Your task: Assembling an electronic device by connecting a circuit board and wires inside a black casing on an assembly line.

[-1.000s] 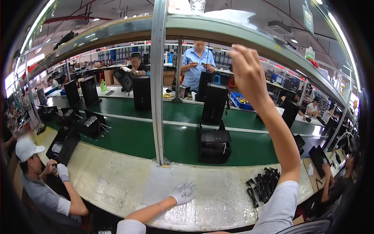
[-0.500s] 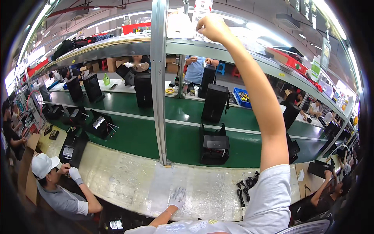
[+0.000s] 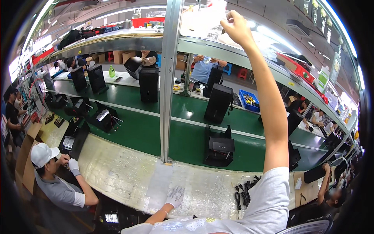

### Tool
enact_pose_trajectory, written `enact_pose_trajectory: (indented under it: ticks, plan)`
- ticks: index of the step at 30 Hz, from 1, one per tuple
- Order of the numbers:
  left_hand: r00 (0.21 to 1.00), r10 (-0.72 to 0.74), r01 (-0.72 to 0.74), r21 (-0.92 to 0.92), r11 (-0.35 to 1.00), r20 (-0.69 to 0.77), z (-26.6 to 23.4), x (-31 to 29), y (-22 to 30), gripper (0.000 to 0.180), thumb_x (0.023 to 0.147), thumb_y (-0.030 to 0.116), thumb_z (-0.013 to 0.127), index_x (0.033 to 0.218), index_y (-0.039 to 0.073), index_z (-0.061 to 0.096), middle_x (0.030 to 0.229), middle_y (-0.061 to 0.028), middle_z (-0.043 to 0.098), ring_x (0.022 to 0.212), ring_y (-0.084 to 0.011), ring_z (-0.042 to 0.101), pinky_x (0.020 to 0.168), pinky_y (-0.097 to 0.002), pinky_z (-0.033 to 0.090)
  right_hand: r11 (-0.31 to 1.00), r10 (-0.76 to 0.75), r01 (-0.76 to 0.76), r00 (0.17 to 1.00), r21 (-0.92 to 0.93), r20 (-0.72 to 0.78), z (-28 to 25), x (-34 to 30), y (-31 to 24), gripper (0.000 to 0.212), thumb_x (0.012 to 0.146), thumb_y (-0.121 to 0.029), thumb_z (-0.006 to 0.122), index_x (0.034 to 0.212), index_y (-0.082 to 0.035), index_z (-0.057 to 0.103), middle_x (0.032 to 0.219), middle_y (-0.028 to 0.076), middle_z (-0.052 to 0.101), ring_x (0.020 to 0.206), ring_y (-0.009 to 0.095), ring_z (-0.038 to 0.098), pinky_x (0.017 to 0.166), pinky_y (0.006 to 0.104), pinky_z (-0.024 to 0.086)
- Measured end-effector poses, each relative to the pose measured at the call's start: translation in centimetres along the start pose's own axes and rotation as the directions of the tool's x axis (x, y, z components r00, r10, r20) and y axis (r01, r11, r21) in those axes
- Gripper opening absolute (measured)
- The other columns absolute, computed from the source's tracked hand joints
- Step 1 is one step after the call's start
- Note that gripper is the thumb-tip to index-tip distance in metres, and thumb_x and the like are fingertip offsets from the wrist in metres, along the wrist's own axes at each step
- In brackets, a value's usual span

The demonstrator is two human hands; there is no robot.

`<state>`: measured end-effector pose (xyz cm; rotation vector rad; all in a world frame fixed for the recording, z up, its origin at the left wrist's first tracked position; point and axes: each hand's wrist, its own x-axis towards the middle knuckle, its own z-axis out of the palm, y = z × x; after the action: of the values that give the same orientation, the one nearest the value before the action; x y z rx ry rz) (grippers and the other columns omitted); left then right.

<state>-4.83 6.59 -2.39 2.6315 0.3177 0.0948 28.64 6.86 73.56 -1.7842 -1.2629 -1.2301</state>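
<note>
My right hand [image 3: 237,29] is bare and raised high over the overhead shelf [image 3: 218,43]. Its fingers are curled together beside a glaring white patch, so whatever they may hold is washed out. A pale, partly clear thing with a touch of red [image 3: 216,7] stands just left of those fingers; glare hides its kind. My left hand [image 3: 176,196], in a white glove with grey smudges, lies flat with fingers spread on the film-covered workbench [image 3: 128,177]. To the right of it, several black power cables [image 3: 243,192] lie in a bunch near my right sleeve.
A metal post [image 3: 168,85] rises in front of me. Beyond the bench, the green conveyor [image 3: 179,144] carries an open black case [image 3: 219,147] and several upright black cases [image 3: 219,103]. A co-worker in a white cap [image 3: 43,154] works at left; another person [image 3: 331,195] sits at right.
My right hand has shifted right, away from the clear bottle-like thing, and stays raised. The whole view has turned slightly. My left hand remains flat on the bench.
</note>
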Motion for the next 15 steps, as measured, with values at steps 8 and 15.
enact_pose_trajectory:
  ticks: [8,15]
  plan:
    - [0.833,-0.277,0.448,-0.290,0.845,0.479,-5.8,3.9,1.3,0.068,0.091,0.056,0.046,0.141,0.010,0.046,0.143,-0.0200,0.046,0.136,-0.0360,0.039,0.114,-0.0454,0.027,0.837,0.181,-0.072,0.972,0.543,-0.149,-5.4,-9.7,-6.7,0.016,0.087,-0.013,0.059,0.087,0.002,0.055,0.082,0.010,0.062,0.073,0.015,0.059,0.069,0.0283,0.048]
    - [0.978,0.018,-0.209,-0.977,0.026,-0.209,-27.1,6.2,8.7,0.049,0.102,0.038,0.039,0.127,-0.001,0.056,0.121,-0.0110,0.061,0.111,-0.0225,0.058,0.100,-0.0388,0.044,-0.070,0.264,-0.626,0.739,0.776,0.620,-2.6,-30.9,-11.9,0.008,0.091,-0.007,0.055,0.093,-0.003,0.048,0.090,0.008,0.061,0.072,0.014,0.061,0.064,0.0294,0.051]
